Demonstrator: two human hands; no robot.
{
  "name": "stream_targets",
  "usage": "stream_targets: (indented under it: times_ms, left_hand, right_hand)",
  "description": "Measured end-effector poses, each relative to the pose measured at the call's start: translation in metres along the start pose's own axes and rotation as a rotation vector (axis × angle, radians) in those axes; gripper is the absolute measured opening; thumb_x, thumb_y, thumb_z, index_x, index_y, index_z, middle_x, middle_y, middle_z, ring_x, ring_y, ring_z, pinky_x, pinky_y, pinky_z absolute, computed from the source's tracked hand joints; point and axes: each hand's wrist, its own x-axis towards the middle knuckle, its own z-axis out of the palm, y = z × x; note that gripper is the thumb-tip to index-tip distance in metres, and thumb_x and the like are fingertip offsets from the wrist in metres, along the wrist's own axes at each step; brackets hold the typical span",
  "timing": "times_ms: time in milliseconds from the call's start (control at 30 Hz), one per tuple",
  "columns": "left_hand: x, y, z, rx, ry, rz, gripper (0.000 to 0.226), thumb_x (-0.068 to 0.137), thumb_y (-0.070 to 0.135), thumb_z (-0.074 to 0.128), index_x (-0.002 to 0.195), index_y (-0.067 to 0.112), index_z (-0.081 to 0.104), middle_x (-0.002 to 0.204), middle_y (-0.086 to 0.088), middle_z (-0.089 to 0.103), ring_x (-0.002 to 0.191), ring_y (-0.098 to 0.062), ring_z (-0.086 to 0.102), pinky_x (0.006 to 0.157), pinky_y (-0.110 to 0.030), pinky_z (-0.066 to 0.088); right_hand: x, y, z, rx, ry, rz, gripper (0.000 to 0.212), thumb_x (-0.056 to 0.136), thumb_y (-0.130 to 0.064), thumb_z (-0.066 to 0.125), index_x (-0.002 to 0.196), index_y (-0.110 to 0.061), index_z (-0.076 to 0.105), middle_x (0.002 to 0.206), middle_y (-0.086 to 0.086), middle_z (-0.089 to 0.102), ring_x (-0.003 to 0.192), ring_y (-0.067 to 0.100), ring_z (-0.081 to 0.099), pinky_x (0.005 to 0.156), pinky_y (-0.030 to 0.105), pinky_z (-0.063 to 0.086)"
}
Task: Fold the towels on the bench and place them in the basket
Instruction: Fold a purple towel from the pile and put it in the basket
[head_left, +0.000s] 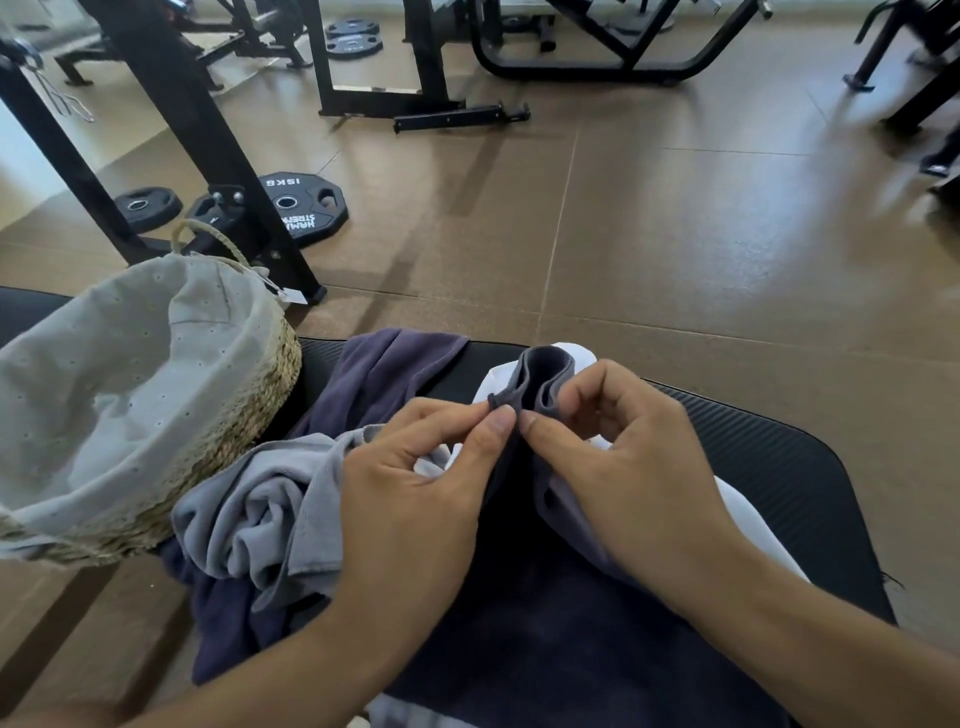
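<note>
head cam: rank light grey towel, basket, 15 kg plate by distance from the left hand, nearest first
1. light grey towel: crumpled on the bench just left of the left hand, touching its edge.
2. basket: further left on the bench, lined with cloth.
3. 15 kg plate: on the floor beyond the basket, by the black rack leg.

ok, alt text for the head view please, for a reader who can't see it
Both hands, left hand and right hand, pinch the edge of a dark navy towel above a black padded bench. Crumpled grey towel, purple towel and white towel lie around it. A cloth-lined wicker basket stands at the left, with no towels visible inside.
</note>
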Motion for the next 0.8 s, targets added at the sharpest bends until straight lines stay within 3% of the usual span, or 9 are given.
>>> stream_targets:
  times_ms: [200,367,567,700,800]
  left_hand:
    - [-0.0027,-0.0008,-0.0001,0.023,-0.047,0.001,0.015,0.081,0.033,0.072,0.085,0.023,0.082,0.081,0.005,0.074,0.082,-0.013,0.072,0.082,-0.052,0.06]
    - [-0.0051,0.0022,0.0,-0.003,-0.058,-0.036,0.018,0.081,0.038,0.066,0.084,0.028,0.082,0.079,0.002,0.075,0.081,-0.021,0.073,0.08,-0.052,0.06]
    - [-0.0047,0.0047,0.0017,-0.098,-0.062,-0.123,0.028,0.085,0.037,0.056,0.079,0.026,0.081,0.075,0.003,0.077,0.075,-0.007,0.075,0.069,-0.029,0.062]
    - [-0.0068,0.0061,0.0021,-0.133,-0.086,-0.131,0.029,0.088,0.032,0.054,0.082,0.017,0.079,0.073,0.001,0.077,0.072,-0.008,0.075,0.065,-0.026,0.062]
    - [-0.0069,0.0051,0.0009,-0.114,-0.097,-0.142,0.031,0.098,0.023,0.05,0.085,0.016,0.077,0.075,0.001,0.077,0.073,-0.009,0.075,0.062,-0.026,0.061]
  right_hand:
    - [-0.004,-0.002,0.0008,0.051,-0.025,0.021,0.015,0.086,-0.021,0.075,0.077,-0.022,0.063,0.076,-0.002,0.071,0.075,0.017,0.068,0.071,0.028,0.055]
    - [-0.0051,-0.0004,0.0018,0.094,-0.059,0.075,0.014,0.088,-0.024,0.076,0.08,-0.021,0.065,0.076,-0.001,0.072,0.073,0.019,0.068,0.074,0.038,0.057]
    - [-0.0049,-0.006,0.0003,0.034,-0.084,0.053,0.02,0.078,-0.029,0.082,0.078,-0.02,0.065,0.074,-0.006,0.072,0.068,0.004,0.066,0.065,0.013,0.049]
    - [-0.0062,-0.0077,0.0003,-0.066,-0.076,0.019,0.028,0.068,-0.037,0.085,0.076,-0.023,0.063,0.076,-0.013,0.07,0.066,0.0,0.062,0.066,0.01,0.048]
    - [-0.0074,-0.0075,0.0006,-0.095,-0.057,0.01,0.025,0.074,-0.03,0.086,0.076,-0.024,0.061,0.079,-0.017,0.069,0.066,-0.004,0.06,0.066,0.006,0.045]
